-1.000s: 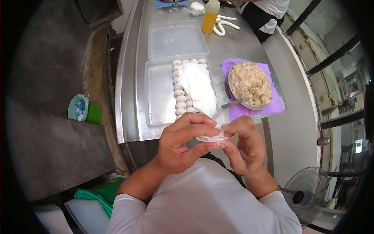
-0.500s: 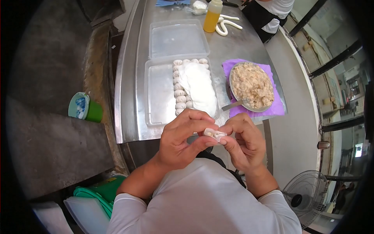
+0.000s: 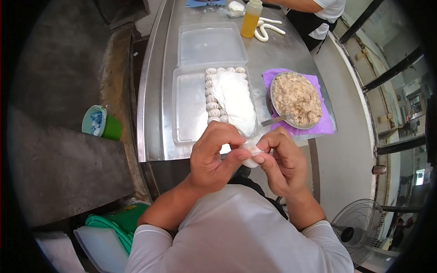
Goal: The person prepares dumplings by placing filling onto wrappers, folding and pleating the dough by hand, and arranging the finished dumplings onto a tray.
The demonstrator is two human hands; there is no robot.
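A small white dumpling (image 3: 249, 161) is pinched between the fingertips of both hands, in front of the table's near edge. My left hand (image 3: 214, 157) grips its left side with thumb and fingers, and my right hand (image 3: 284, 166) pinches the right side. Fingertips partly cover it. Just beyond, rows of pleated dumplings (image 3: 212, 106) lie in a clear plastic tray (image 3: 182, 111), partly under a white cloth (image 3: 234, 100). To the right is a bowl of minced filling (image 3: 297, 99), a flat metal handle (image 3: 272, 121) sticking out of it.
The bowl rests on a purple cloth (image 3: 325, 120) on the steel table (image 3: 154, 91). Behind the tray are another clear container (image 3: 211, 45), an oil bottle (image 3: 251, 20) and dough ropes (image 3: 272, 28). A co-worker (image 3: 314, 18) stands at the far right. A fan (image 3: 357, 227) is at lower right.
The dumpling has turned in my fingers, and its smooth rounded underside now shows below my thumbs. The co-worker's arm has come into view over the table.
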